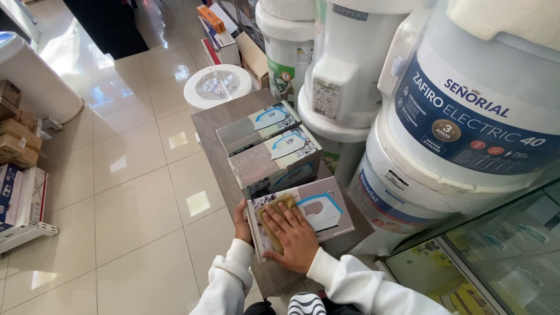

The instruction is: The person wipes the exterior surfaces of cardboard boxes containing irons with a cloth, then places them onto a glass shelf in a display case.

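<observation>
Boxed iron (315,213) on worktop (213,125): rigid carton, likely light, best held by edges. Right hand (291,236) presses soft cloth (274,219) flat; left hand (241,221) grips its side

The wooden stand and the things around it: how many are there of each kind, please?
Iron boxes on the wooden stand: 3 (nearest, middle, farthest)
Yellow cloth under the right hand: 1
Left hand steadying the nearest box: 1
Large white water heaters fully countable at right: 3 (one)
Total: 8
</observation>
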